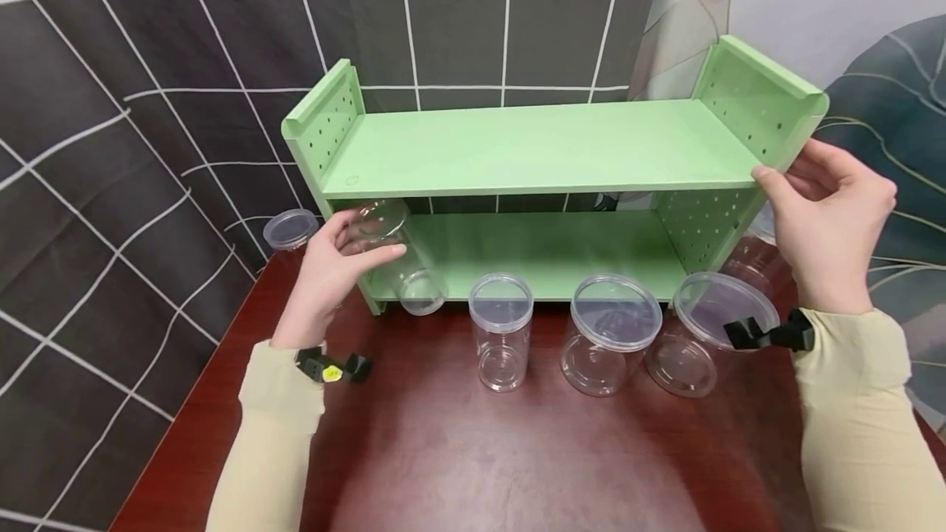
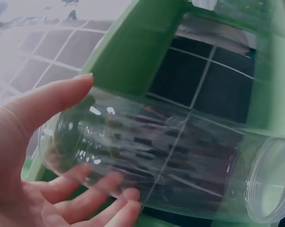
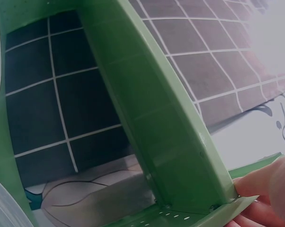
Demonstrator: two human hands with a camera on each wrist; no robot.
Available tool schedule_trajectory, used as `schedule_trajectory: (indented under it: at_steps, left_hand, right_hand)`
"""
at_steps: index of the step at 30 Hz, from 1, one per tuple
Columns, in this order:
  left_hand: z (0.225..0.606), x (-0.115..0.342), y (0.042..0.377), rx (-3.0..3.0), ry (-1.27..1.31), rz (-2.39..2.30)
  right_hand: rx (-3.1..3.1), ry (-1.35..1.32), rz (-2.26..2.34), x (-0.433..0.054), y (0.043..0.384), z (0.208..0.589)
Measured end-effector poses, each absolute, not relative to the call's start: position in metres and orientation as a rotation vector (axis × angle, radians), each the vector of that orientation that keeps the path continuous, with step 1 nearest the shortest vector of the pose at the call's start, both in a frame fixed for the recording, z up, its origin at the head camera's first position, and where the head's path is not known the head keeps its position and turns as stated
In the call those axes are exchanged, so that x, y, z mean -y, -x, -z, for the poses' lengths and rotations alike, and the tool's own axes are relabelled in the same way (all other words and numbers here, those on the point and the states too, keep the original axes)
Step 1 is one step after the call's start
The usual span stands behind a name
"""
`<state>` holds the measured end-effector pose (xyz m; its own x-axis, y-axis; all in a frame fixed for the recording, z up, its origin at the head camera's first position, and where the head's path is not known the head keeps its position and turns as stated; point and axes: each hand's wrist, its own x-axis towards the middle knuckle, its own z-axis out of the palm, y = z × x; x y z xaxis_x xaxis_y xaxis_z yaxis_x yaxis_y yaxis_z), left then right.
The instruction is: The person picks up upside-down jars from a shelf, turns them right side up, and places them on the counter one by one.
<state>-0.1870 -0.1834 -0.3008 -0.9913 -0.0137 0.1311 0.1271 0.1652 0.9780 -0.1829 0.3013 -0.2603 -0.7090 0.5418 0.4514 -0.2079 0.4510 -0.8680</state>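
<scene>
My left hand [image 1: 328, 265] grips a tall clear plastic jar [image 1: 402, 269] near one end, thumb on one side and fingers on the other. The jar is tilted at the left end of the lower level of a green two-level shelf [image 1: 547, 146]. In the left wrist view, the jar [image 2: 180, 161] lies across the picture, its ringed end away from the palm. My right hand [image 1: 835, 220] pinches the front edge of the shelf's right side panel, beside the upper board. The right wrist view shows the thumb at the corner of the green board [image 3: 180, 118].
Three lidded clear jars stand before the shelf: a narrow jar [image 1: 502, 335], a wide jar [image 1: 609, 335] and another wide jar [image 1: 709, 335]. Other lidded jars stand by the shelf's left side [image 1: 291, 230] and behind my right hand. The reddish-brown table [image 1: 502, 466] meets dark tiled-pattern cloth [image 1: 89, 187].
</scene>
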Motion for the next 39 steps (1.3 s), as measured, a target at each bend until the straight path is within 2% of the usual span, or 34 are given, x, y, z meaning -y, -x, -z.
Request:
schedule_trajectory:
  at_steps: [7,16,23,31,39]
  left_hand:
    - [0.307,0.195,0.169,2.199,0.182,2.042]
    - [0.285,0.210,0.134,1.897,0.281,2.122]
    - [0.270,0.208,0.114,1.528,0.409,2.279]
    - [0.273,0.179,0.108,1.193,0.544,2.341]
    - [0.286,0.136,0.107,1.059,0.657,2.366]
  right_hand:
    - [1.950,0.277,-1.318,-0.293,0.176,0.256]
    - [1.985,0.249,-1.339,-0.298,0.180,0.260]
    - [1.917,0.146,-1.304,-0.276,0.155,0.253]
    - [1.784,-0.249,-1.356,-0.220,0.115,0.259]
    - [2.129,-0.643,-1.517,-0.181,0.096,0.290]
